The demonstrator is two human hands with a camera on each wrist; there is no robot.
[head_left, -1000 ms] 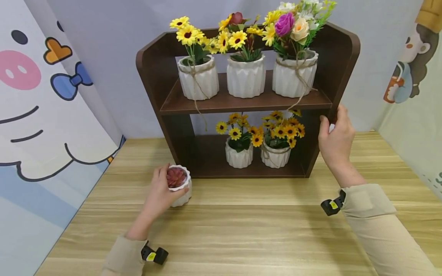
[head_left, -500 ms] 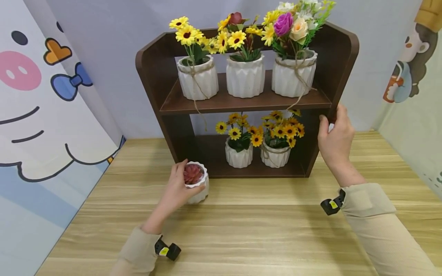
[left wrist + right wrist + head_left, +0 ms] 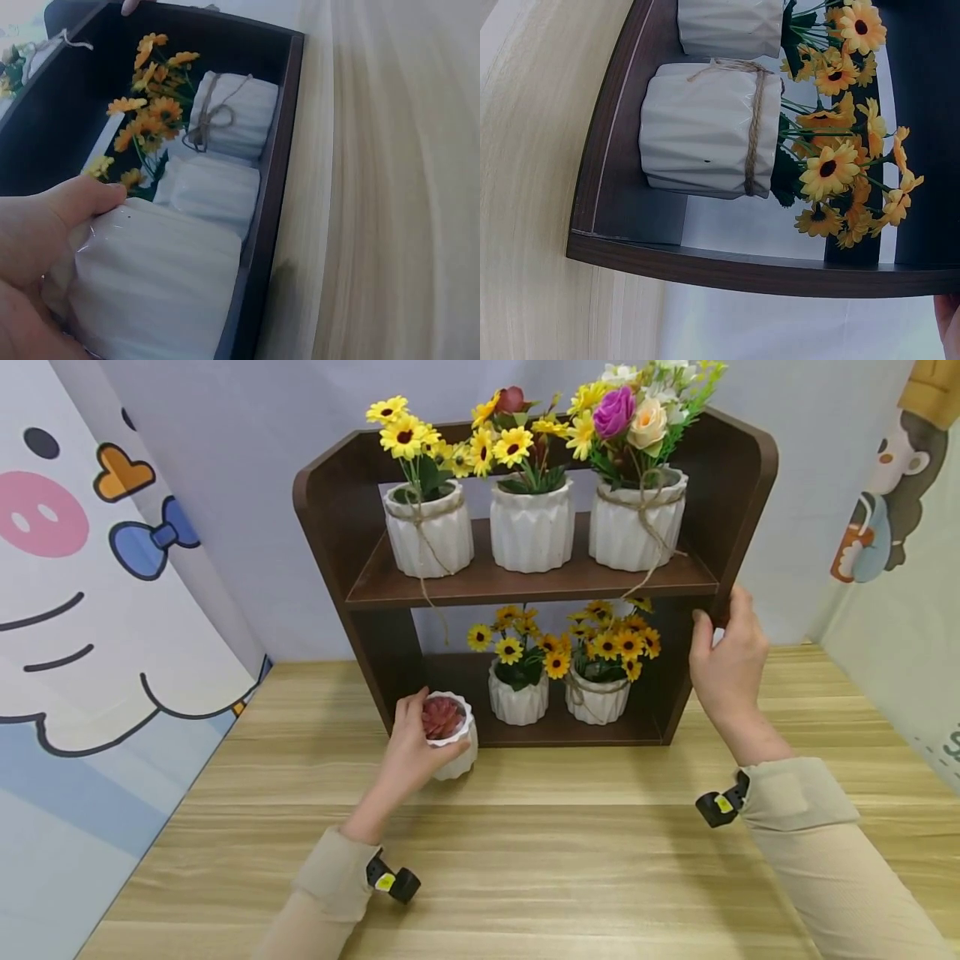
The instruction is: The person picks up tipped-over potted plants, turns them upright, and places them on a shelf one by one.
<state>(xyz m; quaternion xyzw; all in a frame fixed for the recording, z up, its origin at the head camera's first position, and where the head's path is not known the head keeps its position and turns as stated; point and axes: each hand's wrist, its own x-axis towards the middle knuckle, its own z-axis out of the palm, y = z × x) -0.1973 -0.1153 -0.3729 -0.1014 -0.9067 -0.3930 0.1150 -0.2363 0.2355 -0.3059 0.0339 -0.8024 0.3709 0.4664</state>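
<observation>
My left hand [image 3: 405, 760] grips a small white ribbed pot [image 3: 460, 762] with a red succulent [image 3: 442, 717] in it, thumb on the near side and fingers round the far left. The pot is at the front of the lower left bay of a dark brown two-tier shelf [image 3: 540, 588], overlapping its front edge. In the left wrist view the thumb lies along the pot's rim, close to another white pot [image 3: 214, 196]. My right hand [image 3: 731, 672] holds the shelf's right side panel, thumb in front; its other fingers are partly hidden behind.
Two pots of yellow daisies, one [image 3: 519, 697] in the middle and one tied with twine [image 3: 597, 700] to the right, stand on the lower tier. Above them are three larger flower pots [image 3: 532, 531]. The shelf stands on a wood-grain table [image 3: 570, 852] against a pale wall.
My left hand has carried the succulent pot rightward and toward the shelf, from outside its left panel to the front of the lower bay. My right hand stays on the side panel.
</observation>
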